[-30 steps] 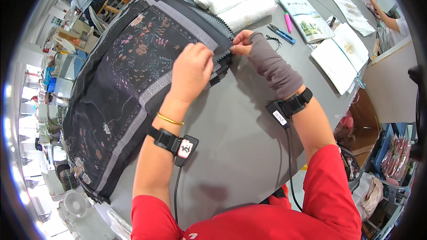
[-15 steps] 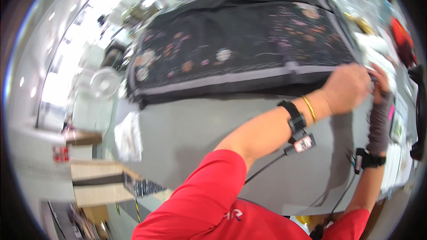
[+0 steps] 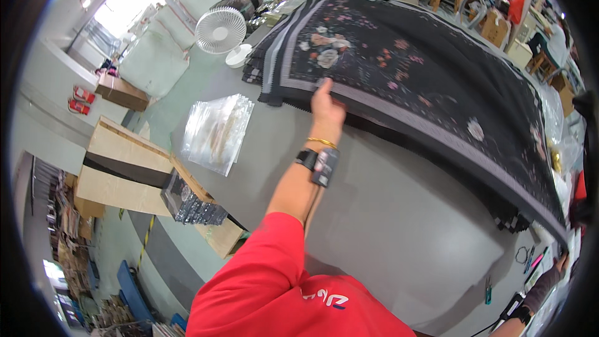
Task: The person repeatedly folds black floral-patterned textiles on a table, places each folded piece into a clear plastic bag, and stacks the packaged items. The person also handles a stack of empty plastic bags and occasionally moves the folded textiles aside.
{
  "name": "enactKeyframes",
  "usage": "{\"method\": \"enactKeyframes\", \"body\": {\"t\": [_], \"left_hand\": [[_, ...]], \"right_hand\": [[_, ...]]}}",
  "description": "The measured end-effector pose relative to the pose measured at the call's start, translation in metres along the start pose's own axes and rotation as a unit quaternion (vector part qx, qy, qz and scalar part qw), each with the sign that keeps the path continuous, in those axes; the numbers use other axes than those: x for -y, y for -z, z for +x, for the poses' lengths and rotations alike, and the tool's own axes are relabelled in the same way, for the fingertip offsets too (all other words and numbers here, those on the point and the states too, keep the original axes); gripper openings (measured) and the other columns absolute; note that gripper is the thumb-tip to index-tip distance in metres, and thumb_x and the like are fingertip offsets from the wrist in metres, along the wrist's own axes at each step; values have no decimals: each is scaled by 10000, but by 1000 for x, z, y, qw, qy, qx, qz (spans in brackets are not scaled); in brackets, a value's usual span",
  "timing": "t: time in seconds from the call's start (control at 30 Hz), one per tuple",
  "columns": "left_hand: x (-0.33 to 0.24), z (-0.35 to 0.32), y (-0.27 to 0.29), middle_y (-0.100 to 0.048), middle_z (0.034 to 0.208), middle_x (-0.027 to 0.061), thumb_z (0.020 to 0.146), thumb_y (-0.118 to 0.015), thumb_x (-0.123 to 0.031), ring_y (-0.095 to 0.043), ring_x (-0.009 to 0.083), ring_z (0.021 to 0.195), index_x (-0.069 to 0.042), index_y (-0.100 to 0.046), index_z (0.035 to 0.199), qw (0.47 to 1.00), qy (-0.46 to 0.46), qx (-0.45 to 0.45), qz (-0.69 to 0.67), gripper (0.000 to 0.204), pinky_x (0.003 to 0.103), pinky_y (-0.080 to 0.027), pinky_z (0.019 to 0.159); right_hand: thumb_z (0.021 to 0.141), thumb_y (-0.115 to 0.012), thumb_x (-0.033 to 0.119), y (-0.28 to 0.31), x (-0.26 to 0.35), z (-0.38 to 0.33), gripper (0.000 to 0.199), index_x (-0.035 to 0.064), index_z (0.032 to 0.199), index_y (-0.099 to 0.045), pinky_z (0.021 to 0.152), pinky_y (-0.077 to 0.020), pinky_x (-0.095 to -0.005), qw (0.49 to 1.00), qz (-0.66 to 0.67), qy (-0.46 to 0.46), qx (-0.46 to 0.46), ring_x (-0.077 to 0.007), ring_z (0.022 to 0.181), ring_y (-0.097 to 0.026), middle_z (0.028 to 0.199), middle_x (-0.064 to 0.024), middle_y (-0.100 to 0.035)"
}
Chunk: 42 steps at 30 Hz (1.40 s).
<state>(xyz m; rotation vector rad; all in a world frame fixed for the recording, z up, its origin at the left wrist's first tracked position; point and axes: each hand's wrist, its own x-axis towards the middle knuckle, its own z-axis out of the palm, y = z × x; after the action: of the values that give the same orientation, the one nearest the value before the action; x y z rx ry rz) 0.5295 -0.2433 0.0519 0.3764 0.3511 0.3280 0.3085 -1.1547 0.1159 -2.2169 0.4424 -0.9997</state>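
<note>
A stack of black floral cloths [image 3: 399, 68] with pale striped borders lies across the grey table [image 3: 374, 212]. The top cloth's near border is stretched between my hands. At the near left part of this border is my left hand [image 3: 327, 109], thumb on top and the other fingers mostly hidden beneath the edge. Far to the right, my right hand [image 3: 563, 263] is at the cloth's near right corner, closed on it, small and partly hidden near the picture's rim. A dark sleeve covers the right wrist.
Clear plastic bags [image 3: 218, 131] lie on the table's left. Small green-handled snips [image 3: 488, 290], a pink pen [image 3: 538, 258] and a black loop [image 3: 521, 254] lie near my right forearm. A white fan [image 3: 220, 30] stands behind at left. People sit at the far right.
My hands were together at the cloth's right corner. The left has moved far left along the near border; the right is now lower right. The view has shifted and the cloth looks tilted.
</note>
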Motion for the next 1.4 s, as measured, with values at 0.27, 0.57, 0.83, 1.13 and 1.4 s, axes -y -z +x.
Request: {"method": "enactKeyframes", "body": {"t": [0.27,0.57,0.83,1.13,1.4], "left_hand": [[-123,52,33,-737,1271,111,1032,-696,-125,-697,263,1133,54,-723,1226,940,-308,-46,139,265,408,-557,985],[-25,-24,-20,-718,995,99,911,-807,-134,-698,261,857,7,-745,1043,663,-310,237,639,203,353,-573,762],[-13,2,-25,-635,951,91,890,-744,-71,-659,315,964,-14,-737,1007,417,-508,243,713,131,420,-561,851],[-1,-3,-25,-656,892,81,874,-764,-75,-656,315,870,-18,-744,944,420,-527,257,692,93,434,-558,796],[0,-36,-75,-651,890,106,891,-748,-46,-669,299,821,-4,-712,923,528,-451,312,649,64,406,-536,709]], "right_hand": [[1055,-571,16,-35,95,15,231,7,1241,-709,890,-518,-283,997,-30,2,66,-157,981,-662,1118,-73,-731],[1010,-600,-51,-245,357,-35,191,22,1141,-719,793,-495,-253,921,48,252,292,-95,880,-609,1010,-11,-706],[918,-689,-15,-368,493,-138,132,29,1035,-650,780,-548,-387,801,124,390,437,-355,908,-694,958,-151,-668],[903,-691,-61,-404,489,-155,156,14,1036,-657,845,-558,-369,793,152,346,478,-314,971,-703,1046,-112,-696],[857,-710,-55,-424,506,-147,168,3,1005,-654,932,-567,-381,745,231,421,462,-347,1185,-685,1486,-123,-612]]}}
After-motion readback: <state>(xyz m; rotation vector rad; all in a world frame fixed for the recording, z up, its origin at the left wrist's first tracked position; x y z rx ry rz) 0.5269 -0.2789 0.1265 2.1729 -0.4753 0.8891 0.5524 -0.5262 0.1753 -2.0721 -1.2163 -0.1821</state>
